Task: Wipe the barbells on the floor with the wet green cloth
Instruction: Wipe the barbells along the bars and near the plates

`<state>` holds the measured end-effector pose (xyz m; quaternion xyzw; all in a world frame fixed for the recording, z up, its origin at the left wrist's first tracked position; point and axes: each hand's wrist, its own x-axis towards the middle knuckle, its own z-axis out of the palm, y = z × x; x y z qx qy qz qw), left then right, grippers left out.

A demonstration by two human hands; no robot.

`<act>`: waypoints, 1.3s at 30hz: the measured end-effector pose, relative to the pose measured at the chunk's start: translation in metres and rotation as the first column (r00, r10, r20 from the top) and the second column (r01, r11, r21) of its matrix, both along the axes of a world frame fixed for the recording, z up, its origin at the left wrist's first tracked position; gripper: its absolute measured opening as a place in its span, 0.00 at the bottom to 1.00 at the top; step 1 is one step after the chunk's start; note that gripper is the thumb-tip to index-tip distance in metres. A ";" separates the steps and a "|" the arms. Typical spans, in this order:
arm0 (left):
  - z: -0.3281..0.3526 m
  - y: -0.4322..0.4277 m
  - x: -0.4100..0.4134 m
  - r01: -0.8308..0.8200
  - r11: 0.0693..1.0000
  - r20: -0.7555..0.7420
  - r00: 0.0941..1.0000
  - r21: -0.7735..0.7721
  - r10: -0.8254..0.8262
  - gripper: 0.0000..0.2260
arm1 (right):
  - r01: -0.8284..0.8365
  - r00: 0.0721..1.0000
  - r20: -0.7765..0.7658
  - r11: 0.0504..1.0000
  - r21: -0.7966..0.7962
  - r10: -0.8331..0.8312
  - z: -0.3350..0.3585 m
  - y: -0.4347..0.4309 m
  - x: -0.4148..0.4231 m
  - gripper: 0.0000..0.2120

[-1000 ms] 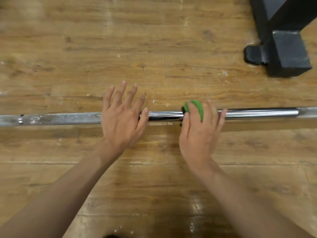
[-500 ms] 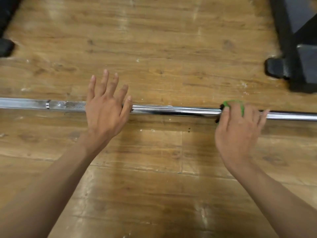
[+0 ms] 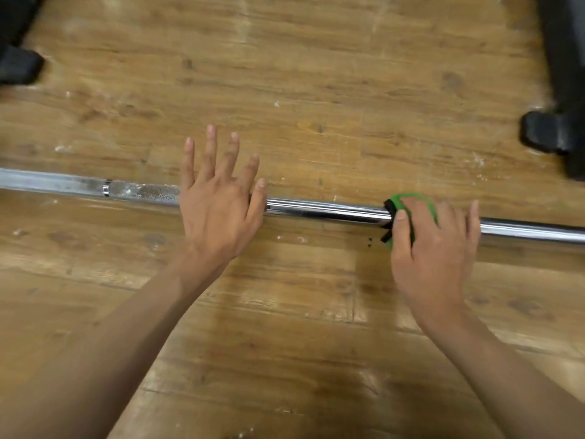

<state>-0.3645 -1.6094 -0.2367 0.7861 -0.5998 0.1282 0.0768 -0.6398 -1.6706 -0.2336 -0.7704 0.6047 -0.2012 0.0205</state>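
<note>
A steel barbell bar (image 3: 326, 211) lies across the wooden floor from left to right. Its left stretch is dull and chalky, its middle and right stretch shiny. My left hand (image 3: 218, 204) rests flat on the bar with fingers straight and spread. To the right, my right hand (image 3: 433, 248) presses the green cloth (image 3: 411, 202) onto the bar, fingers laid over it and thumb at the cloth's left edge. Most of the cloth is hidden under that hand; a dark edge of it shows at the left.
A black rack foot (image 3: 550, 131) stands on the floor at the right, beyond the bar. Another black foot (image 3: 19, 66) sits at the far left. White chalk specks dot the floor planks (image 3: 316, 74) around the bar.
My right hand has slid the green cloth to the right along the bar, away from my left hand. The left hand has stayed flat on the bar. The view has shifted.
</note>
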 end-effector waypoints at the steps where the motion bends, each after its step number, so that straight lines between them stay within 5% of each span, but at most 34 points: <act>1: -0.001 0.002 -0.001 -0.006 1.000 0.002 1.000 -0.015 0.006 0.27 | 0.064 0.998 0.023 0.998 0.015 -0.065 0.000 0.005 0.006 0.13; 3: -0.004 0.008 -0.005 -0.009 0.999 -0.003 1.000 -0.054 0.009 0.26 | 0.085 0.995 0.050 0.996 0.026 -0.086 0.002 0.020 0.036 0.11; 7: -0.005 0.024 -0.009 0.015 0.999 -0.007 1.000 -0.038 -0.015 0.25 | -0.203 0.977 0.081 0.978 0.046 0.199 0.007 0.058 0.112 0.11; 11: 0.000 0.040 -0.013 0.037 0.999 -0.048 0.998 0.012 -0.036 0.25 | -0.302 0.953 0.030 0.953 0.017 0.301 0.005 0.061 0.075 0.15; 15: 0.001 0.059 -0.019 0.051 0.999 -0.075 0.996 -0.005 -0.052 0.25 | -0.035 0.999 0.012 0.999 -0.022 0.036 -0.002 0.055 -0.013 0.15; 18: -0.001 0.076 -0.025 0.046 0.999 -0.086 0.995 -0.017 -0.048 0.26 | 0.153 0.986 0.057 0.988 0.009 -0.154 -0.001 0.076 0.000 0.12; 25: 0.004 0.116 -0.036 0.066 0.994 -0.118 0.991 0.083 -0.056 0.27 | -0.286 0.958 0.047 0.952 0.110 0.282 0.013 0.130 0.080 0.16; 30: 0.005 0.146 -0.047 0.094 0.993 -0.158 0.984 0.077 -0.081 0.26 | 0.004 0.999 0.053 1.000 0.028 -0.006 0.002 0.136 -0.030 0.15; 33: 0.003 0.162 -0.051 0.104 0.993 -0.160 0.982 0.048 -0.095 0.25 | 0.132 0.987 0.087 0.989 0.066 -0.138 0.004 0.152 -0.014 0.13; 39: 0.002 0.185 -0.058 0.119 0.991 -0.178 0.978 0.061 -0.107 0.26 | -0.270 0.959 0.133 0.948 0.166 0.250 0.014 0.198 0.066 0.15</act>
